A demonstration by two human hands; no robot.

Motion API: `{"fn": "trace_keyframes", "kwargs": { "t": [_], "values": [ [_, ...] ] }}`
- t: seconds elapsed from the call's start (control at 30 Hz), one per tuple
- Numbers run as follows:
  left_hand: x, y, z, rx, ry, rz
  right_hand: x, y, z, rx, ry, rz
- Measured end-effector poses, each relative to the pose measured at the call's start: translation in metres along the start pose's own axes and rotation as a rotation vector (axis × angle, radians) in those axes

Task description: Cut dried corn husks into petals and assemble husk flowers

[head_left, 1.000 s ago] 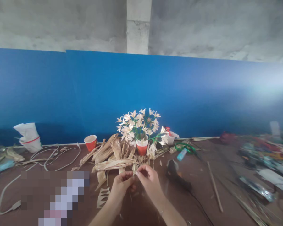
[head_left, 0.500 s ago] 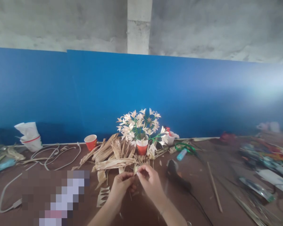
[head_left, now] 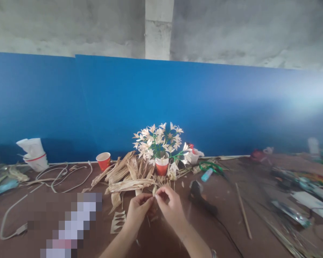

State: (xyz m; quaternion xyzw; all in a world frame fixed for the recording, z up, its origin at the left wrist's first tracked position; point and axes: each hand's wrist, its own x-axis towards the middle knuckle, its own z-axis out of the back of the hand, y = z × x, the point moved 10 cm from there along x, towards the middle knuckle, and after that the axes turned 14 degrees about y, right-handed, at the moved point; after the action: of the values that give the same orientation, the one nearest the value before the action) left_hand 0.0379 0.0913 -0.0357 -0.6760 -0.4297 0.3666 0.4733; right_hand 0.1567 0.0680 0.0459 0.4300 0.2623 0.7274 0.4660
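My left hand (head_left: 137, 211) and my right hand (head_left: 170, 206) meet over the brown table (head_left: 258, 229), fingertips pinched together on a small pale husk piece (head_left: 154, 190). Just beyond them lies a heap of dried corn husks (head_left: 126, 176). Behind the heap a red paper cup (head_left: 162, 167) holds a bunch of white husk flowers (head_left: 158, 140) on green stems. A cut, toothed husk strip (head_left: 117, 222) lies left of my left wrist.
A black glue gun (head_left: 199, 196) with its cord lies right of my hands, a thin wooden stick (head_left: 243, 211) beyond it. An empty red cup (head_left: 103, 161), white cables (head_left: 56, 177), stacked white cups (head_left: 34, 154) sit left. Blurred clutter fills the right. A blue board (head_left: 161, 104) backs the table.
Both hands stay pinched together on the small husk piece, shifting only slightly. The view has tilted a little.
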Motion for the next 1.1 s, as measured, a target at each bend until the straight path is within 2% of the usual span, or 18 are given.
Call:
{"fn": "trace_keyframes", "kwargs": {
  "t": [0.17, 0.4, 0.57, 0.77, 0.87, 1.1],
  "values": [
    [0.002, 0.002, 0.002, 0.008, -0.004, -0.033, 0.000, 0.003, -0.001, -0.033, -0.002, 0.017],
    [-0.004, -0.008, 0.005, 0.140, -0.059, -0.045, -0.003, 0.005, -0.001, -0.060, -0.018, 0.052],
    [0.000, -0.005, 0.009, 0.132, -0.060, -0.076, -0.006, -0.001, -0.001, 0.031, -0.040, 0.055],
    [0.002, -0.005, 0.011, 0.074, -0.070, -0.104, -0.007, -0.020, 0.004, 0.213, -0.073, -0.067],
    [-0.001, -0.011, 0.007, 0.080, -0.061, -0.113, -0.004, -0.026, 0.000, 0.298, -0.026, -0.139],
    [0.000, -0.017, 0.002, 0.178, -0.004, -0.167, 0.002, -0.027, -0.012, 0.435, 0.082, -0.190]
  ]
}}
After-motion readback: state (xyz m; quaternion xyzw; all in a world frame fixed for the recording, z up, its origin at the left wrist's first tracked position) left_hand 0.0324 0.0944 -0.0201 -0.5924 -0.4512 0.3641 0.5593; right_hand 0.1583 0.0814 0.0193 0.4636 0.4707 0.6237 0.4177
